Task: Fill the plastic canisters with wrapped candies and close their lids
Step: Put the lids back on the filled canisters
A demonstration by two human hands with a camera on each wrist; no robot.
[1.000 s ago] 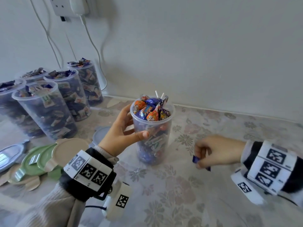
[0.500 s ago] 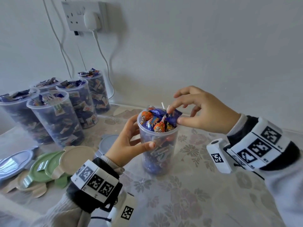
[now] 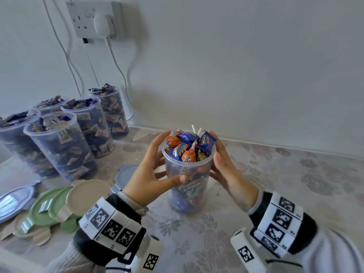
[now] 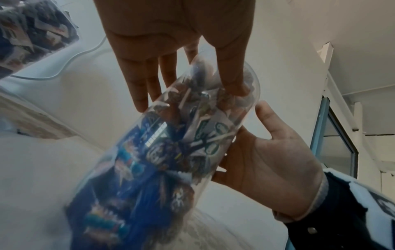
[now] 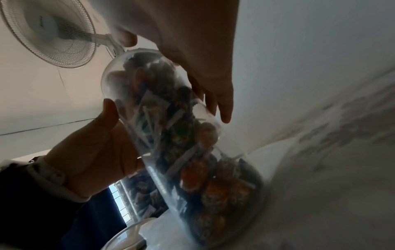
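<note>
- Head view: clear plastic canister (image 3: 188, 186) upright on floral-patterned surface (image 3: 275, 184), near the wall, between both hands.
- Heaped above rim with wrapped candies (image 3: 189, 147); two white lollipop sticks (image 3: 194, 129) poking up at the back. No lid on.
- Left hand (image 3: 151, 174) wrapped round canister's left side, thumb across the front wall, fingers curled behind.
- Right hand (image 3: 228, 170) cupping right side, fingers up along the rim; grip confirmed in left wrist view (image 4: 267, 155), palm flat to the wall.
- Five more filled canisters (image 3: 65, 142), all uncapped, grouped at far left.
- Loose lids (image 3: 59, 203), green, beige and grey, overlapping on surface in front of that group, left of left hand.
- Wall socket (image 3: 94, 18) with white plug above.
</note>
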